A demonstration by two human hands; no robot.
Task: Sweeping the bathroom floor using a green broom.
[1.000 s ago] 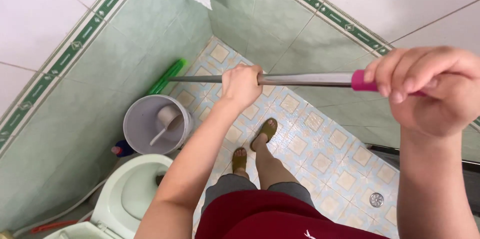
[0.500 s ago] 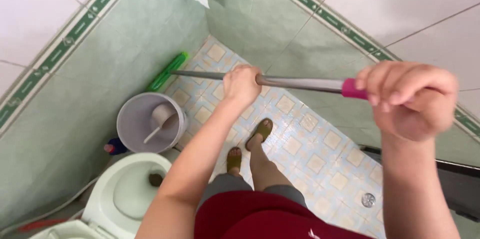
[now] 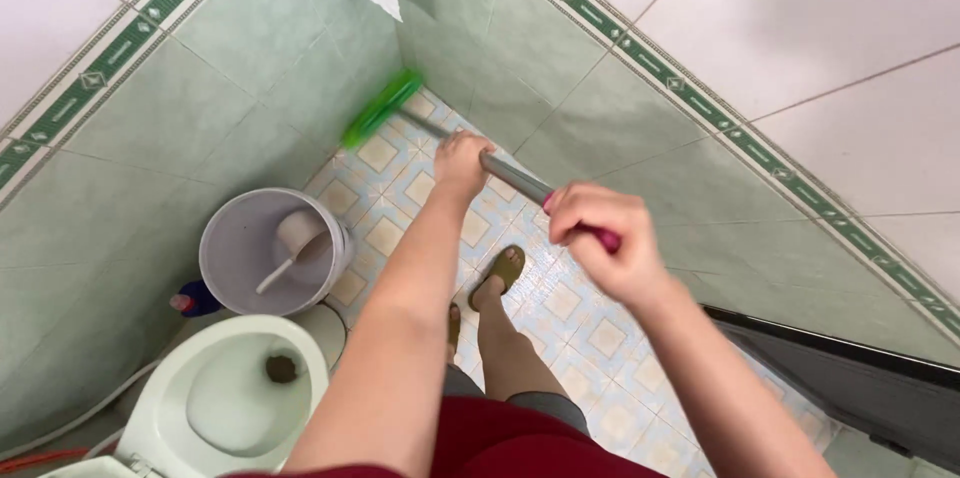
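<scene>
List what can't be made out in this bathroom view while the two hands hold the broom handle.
Head view only:
- Green broom head: motion-blurred, so its bristles can't be told.
- Pink grip: mostly wrapped inside the right hand.
- Metal handle: a stretch is hidden under the left hand.
- Blue bottle: half hidden behind the grey bucket.
- Toilet: cut off by the bottom edge.

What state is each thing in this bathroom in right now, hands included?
Left hand: closed around the metal handle.
Right hand: gripping the pink end.
Brush: green head down in the floor corner.
Bucket: upright, scoop inside.
Toilet: lid up, bowl open.
</scene>
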